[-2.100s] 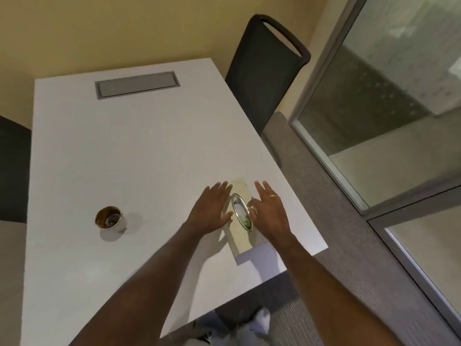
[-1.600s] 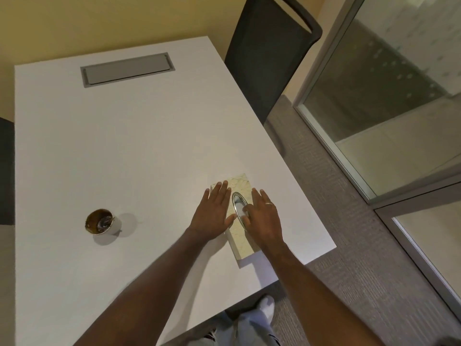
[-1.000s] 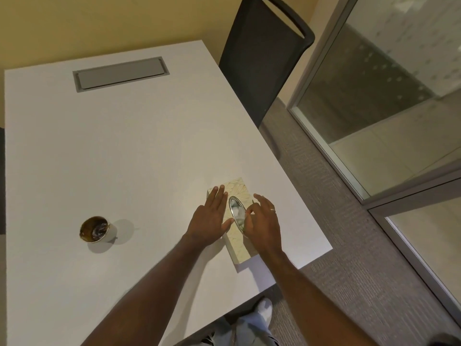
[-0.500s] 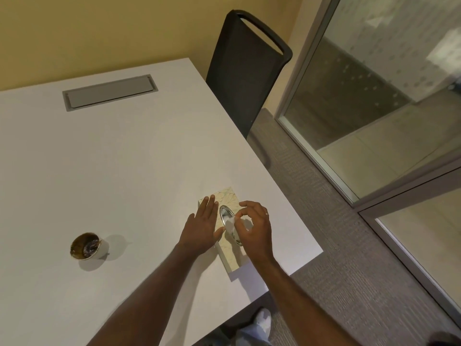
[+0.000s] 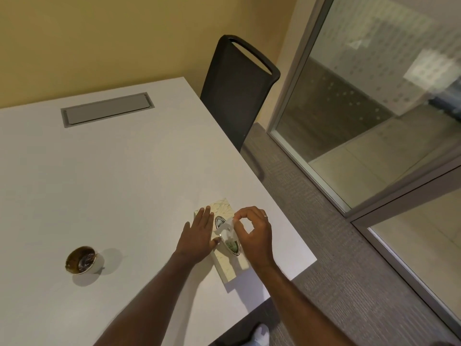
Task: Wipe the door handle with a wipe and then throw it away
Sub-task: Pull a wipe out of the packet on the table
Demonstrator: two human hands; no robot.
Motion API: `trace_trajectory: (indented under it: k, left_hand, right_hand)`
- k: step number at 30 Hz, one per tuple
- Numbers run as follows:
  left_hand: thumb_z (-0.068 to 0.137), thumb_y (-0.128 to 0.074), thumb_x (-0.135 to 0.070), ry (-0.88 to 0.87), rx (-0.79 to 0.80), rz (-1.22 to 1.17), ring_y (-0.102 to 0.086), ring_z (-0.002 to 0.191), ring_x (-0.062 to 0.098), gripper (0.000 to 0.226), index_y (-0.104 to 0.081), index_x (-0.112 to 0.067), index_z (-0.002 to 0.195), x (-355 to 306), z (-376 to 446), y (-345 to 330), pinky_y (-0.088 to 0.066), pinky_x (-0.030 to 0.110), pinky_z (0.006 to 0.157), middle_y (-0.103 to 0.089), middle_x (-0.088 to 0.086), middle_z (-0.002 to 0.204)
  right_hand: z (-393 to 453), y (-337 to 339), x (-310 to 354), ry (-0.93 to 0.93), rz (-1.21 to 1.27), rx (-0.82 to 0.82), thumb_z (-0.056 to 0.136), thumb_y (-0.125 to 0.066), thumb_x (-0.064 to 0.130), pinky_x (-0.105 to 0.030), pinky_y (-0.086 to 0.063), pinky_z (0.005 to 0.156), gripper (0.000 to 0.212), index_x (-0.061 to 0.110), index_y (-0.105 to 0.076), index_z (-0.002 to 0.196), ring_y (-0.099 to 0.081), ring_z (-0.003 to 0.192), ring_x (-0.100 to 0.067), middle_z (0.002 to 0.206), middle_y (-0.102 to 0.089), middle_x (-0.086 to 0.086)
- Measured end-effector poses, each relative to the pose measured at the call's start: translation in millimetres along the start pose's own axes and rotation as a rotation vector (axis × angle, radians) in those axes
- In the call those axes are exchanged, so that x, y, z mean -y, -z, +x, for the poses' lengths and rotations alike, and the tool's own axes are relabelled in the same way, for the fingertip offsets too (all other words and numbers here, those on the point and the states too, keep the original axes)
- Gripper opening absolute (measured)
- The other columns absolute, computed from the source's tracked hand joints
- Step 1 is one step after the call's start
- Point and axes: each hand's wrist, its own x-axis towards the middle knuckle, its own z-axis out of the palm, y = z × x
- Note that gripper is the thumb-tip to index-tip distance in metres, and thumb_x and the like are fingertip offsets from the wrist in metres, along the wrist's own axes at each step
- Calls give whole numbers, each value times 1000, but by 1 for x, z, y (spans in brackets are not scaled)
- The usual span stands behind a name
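Two bare hands work at the near right corner of the white table (image 5: 124, 176), the largest thing I see from the head camera. A grey hatch cover (image 5: 106, 109) is set flush into its far end. A dark chair (image 5: 237, 88) stands at the table's far right corner, beside the glass partition (image 5: 374, 96) that runs along the grey carpet (image 5: 336, 270).

The tissue box (image 5: 227, 268), pale with a leaf pattern, lies near the table's right edge, its oval silver-rimmed opening (image 5: 230, 239) facing up. My left hand (image 5: 198, 236) lies flat and released on the box's left side, fingers spread, pressing it down. My right hand (image 5: 254, 233) hovers over the opening, thumb and forefinger pinched on the wipe (image 5: 228, 229), a white sheet partly drawn up out of the opening, its lower part inside the box. A ring shows on one finger of that hand.

A small cup (image 5: 82, 260) with a dark interior stands well apart to the left.
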Motion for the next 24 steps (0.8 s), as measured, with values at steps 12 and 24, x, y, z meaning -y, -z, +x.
trace_trajectory:
  k: [12,24]
  left_hand:
    - [102,-47,-52,-37,-10,-31,-2,162,24,79,-14,-15,164,8,2,7,-18,52,126,-1,5,174]
    - [102,-58,-26,-129,-456,-761,-63,127,25,33,-67,-17,132,-49,14,82,-47,43,109,-69,1,134]
  right_hand:
    - [19,44,46,-54,183,-79,89,-67,12,-38,-54,82,6,16,-69,85,-64,90,-16,83,-69,12]
    - [47,118,83,-50,271,-242,86,-64,28,-42,-59,73,8,22,-69,83,-68,78,-18,77,-70,6]
